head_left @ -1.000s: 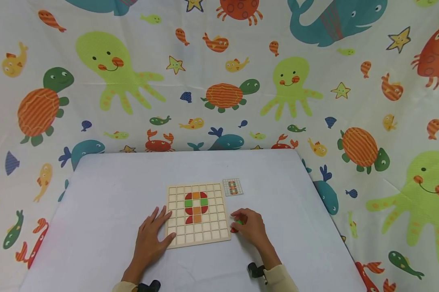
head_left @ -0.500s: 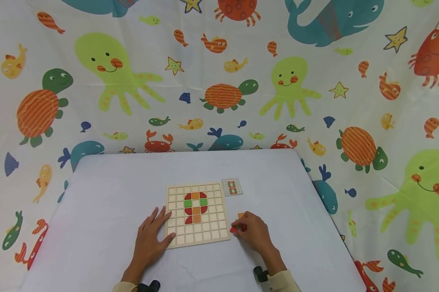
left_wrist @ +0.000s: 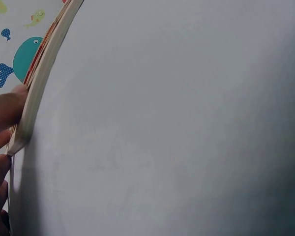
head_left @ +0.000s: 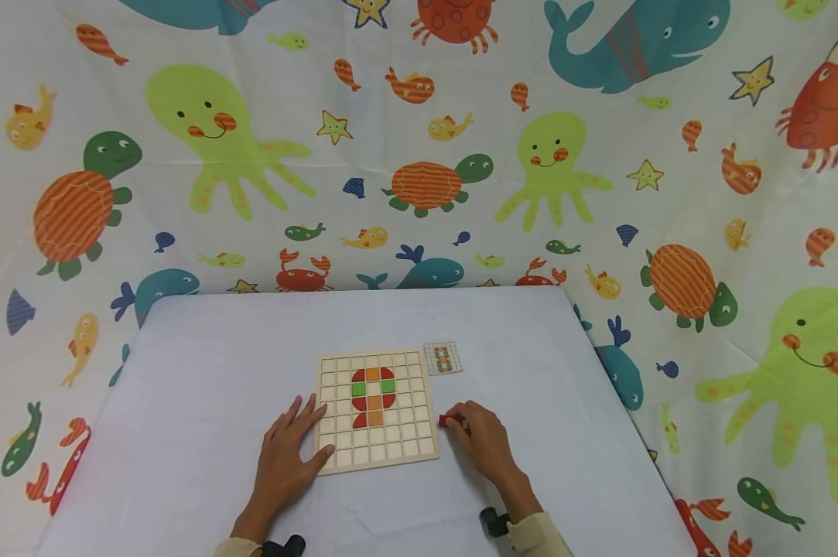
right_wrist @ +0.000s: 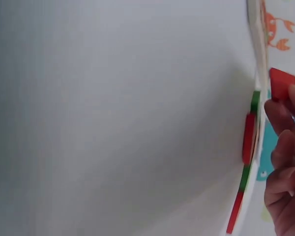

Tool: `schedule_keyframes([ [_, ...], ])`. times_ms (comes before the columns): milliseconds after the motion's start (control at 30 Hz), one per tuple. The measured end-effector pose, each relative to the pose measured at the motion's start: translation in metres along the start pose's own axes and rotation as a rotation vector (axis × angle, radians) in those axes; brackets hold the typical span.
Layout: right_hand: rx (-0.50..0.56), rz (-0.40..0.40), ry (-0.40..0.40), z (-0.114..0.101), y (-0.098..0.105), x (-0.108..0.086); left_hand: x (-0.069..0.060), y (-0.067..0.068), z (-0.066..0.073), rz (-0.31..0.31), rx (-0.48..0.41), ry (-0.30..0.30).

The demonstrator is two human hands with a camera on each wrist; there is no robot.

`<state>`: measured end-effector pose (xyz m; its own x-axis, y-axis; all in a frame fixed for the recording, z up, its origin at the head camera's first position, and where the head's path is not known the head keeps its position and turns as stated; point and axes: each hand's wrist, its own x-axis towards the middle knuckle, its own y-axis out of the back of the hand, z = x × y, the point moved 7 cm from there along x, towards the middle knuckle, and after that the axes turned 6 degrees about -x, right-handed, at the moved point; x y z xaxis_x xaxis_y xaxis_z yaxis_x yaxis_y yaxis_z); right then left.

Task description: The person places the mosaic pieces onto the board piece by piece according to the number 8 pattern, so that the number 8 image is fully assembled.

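A square wooden grid board (head_left: pixel 410 431) lies on the white table. Red, orange and green tiles (head_left: pixel 374 402) fill some of its middle cells. On the board's left edge rests my left hand (head_left: pixel 288 452), fingers spread, with the thumb over the rim. To the right of the board, my right hand (head_left: pixel 484 442) pinches a red tile (right_wrist: pixel 281 81) between thumb and fingertips, raised above the table in the right wrist view. Several loose tiles, among them a red tile (right_wrist: pixel 248 138) and a green tile (right_wrist: pixel 255 101), lie below that hand. The head view hides them behind it.
A small pattern card (head_left: pixel 443 358) with a printed grid lies beside the board's upper right corner. The white table (head_left: pixel 217 371) ends at a sea-animal cloth (head_left: pixel 419 124) hung behind and at the sides.
My right hand has come up from the loose tiles with a red tile in its fingertips, shifting slightly toward the board's right edge. The left hand stays on the board.
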<state>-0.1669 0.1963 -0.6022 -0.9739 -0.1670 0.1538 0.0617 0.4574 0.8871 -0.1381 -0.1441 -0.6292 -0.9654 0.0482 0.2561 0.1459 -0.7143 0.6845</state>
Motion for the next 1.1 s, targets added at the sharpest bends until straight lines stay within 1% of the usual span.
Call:
schedule_keyframes([
  [33, 0.036, 0.001, -0.013, 0.0, -0.001, 0.002, 0.0, 0.0, 0.0, -0.001, 0.0, 0.002],
  [167, 0.201, -0.047, -0.101, -0.005, -0.01, 0.008, 0.0, 0.001, 0.001, -0.006, 0.0, 0.006],
  [267, 0.252, -0.083, -0.135, -0.016, -0.017, 0.013, -0.001, 0.001, 0.002, -0.007, 0.002, 0.011],
  [500, 0.239, -0.126, -0.093, -0.047, -0.033, 0.027, -0.001, 0.0, 0.0, -0.008, 0.004, 0.013],
  [633, 0.212, -0.168, -0.12, -0.056, -0.044, 0.033, -0.001, -0.002, -0.001, -0.008, 0.001, 0.013],
  [700, 0.19, -0.177, -0.135, -0.059, -0.049, 0.035, -0.001, -0.002, 0.0, -0.008, 0.001, 0.011],
  [767, 0.169, -0.17, -0.134, -0.062, -0.051, 0.036, -0.001, -0.002, 0.0, -0.008, 0.002, 0.011],
  [933, 0.122, -0.132, -0.102, -0.069, -0.05, 0.038, -0.001, -0.001, -0.001, -0.008, 0.003, 0.017],
  [1100, 0.113, -0.107, -0.102, -0.071, -0.051, 0.038, 0.0, -0.001, -0.002, -0.002, 0.004, 0.013],
])
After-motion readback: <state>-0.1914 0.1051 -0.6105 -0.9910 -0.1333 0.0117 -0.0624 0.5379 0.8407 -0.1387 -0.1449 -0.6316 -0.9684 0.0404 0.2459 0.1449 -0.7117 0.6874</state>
